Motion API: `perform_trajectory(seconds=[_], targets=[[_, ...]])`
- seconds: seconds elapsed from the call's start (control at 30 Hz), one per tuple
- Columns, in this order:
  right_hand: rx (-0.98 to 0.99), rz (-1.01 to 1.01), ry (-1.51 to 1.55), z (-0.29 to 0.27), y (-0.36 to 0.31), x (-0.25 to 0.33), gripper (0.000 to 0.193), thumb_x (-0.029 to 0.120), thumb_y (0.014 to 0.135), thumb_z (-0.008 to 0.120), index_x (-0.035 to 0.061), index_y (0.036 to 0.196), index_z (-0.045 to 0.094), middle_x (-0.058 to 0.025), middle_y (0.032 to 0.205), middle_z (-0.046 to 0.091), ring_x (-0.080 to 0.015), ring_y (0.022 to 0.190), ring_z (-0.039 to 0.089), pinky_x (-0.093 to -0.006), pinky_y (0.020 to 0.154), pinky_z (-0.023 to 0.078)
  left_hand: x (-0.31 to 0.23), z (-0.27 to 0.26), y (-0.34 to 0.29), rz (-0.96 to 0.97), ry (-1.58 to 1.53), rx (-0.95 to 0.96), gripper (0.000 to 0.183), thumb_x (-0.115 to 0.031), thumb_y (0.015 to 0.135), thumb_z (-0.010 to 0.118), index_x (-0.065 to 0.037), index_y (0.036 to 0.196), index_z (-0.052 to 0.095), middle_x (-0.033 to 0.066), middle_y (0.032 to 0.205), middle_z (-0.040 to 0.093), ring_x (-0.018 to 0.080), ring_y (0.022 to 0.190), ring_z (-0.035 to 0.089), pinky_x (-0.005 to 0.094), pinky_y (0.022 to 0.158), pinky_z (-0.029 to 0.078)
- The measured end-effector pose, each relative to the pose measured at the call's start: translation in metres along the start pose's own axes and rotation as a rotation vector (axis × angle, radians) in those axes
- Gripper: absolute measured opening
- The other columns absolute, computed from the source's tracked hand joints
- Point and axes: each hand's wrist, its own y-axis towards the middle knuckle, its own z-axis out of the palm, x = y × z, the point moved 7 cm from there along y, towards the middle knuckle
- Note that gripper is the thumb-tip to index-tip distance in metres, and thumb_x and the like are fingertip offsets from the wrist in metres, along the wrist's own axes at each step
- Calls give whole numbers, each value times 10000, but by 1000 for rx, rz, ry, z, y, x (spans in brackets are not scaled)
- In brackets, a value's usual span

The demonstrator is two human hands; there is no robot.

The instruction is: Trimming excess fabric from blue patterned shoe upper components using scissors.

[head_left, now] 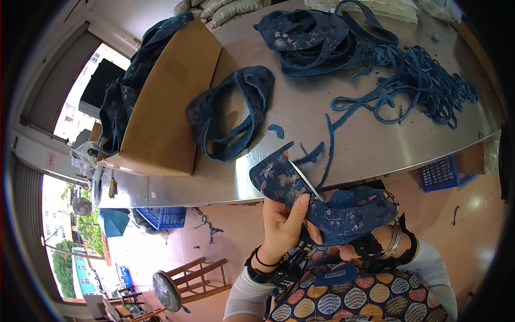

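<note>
My left hand [285, 222] pinches a dark blue strip of fabric [279, 174] with a pattern of butterflies and blossoms, thumb on top. The strip curls over toward my right hand [351, 251], which is mostly hidden beneath the folded part. A narrow metal scissors blade [307, 181] lies along the strip's edge, pointing away from me; its black handle [369, 244] shows partly at my right hand. A thin blue offcut [328, 153] trails from beside the strip onto the metal table [365, 155].
A cardboard box [166, 91] stuffed with blue strips stands at the left. Beyond are a looped strip [230, 112], a strip pile [316, 43] and a tangle of trimmings [424, 80]. A wooden stool [182, 284] and blue crates [166, 217] are below the table's edge.
</note>
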Motion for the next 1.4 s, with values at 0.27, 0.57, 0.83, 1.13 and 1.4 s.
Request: perform_trajectory(seconds=[0.27, 0.57, 0.83, 1.13, 1.4], targets=[[33, 5, -219, -8, -1, -7, 431, 370, 662, 744, 107, 947, 557, 28, 839, 585, -65, 725, 552, -176, 625, 449, 0, -1, 2, 41, -3, -70, 409, -20, 884, 457, -17, 1235, 249, 149, 934, 560, 199, 478, 573, 252, 369, 481], [-18, 284, -292, -26, -48, -68, 316, 403, 768, 650, 118, 883, 576, 42, 784, 570, -68, 703, 540, -227, 605, 460, 6, -16, 2, 86, -51, -207, 317, -11, 814, 588, -12, 1107, 467, 72, 891, 592, 81, 553, 528, 175, 452, 414], [-89, 72, -514, -15, -36, -16, 382, 467, 778, 604, 147, 986, 582, -6, 862, 601, -174, 821, 585, -304, 706, 488, 4, -16, 1, 16, -124, -119, 326, 17, 774, 630, -5, 1069, 494, 70, 892, 607, 80, 581, 541, 170, 454, 413], [-111, 98, -443, -15, -39, -12, 543, 578, 694, 633, 162, 1037, 569, -11, 909, 609, -184, 870, 583, -321, 757, 474, 7, -18, -1, 25, -126, -80, 290, 21, 766, 636, 5, 1023, 504, 89, 860, 616, 118, 609, 586, 182, 414, 439], [-111, 129, -383, -16, -40, -14, 562, 549, 671, 670, 156, 1058, 561, -27, 958, 604, -184, 903, 574, -315, 783, 459, 7, -15, -1, -20, -4, -92, 333, 24, 764, 615, 32, 1055, 453, 124, 800, 593, 109, 488, 534, 183, 380, 395]])
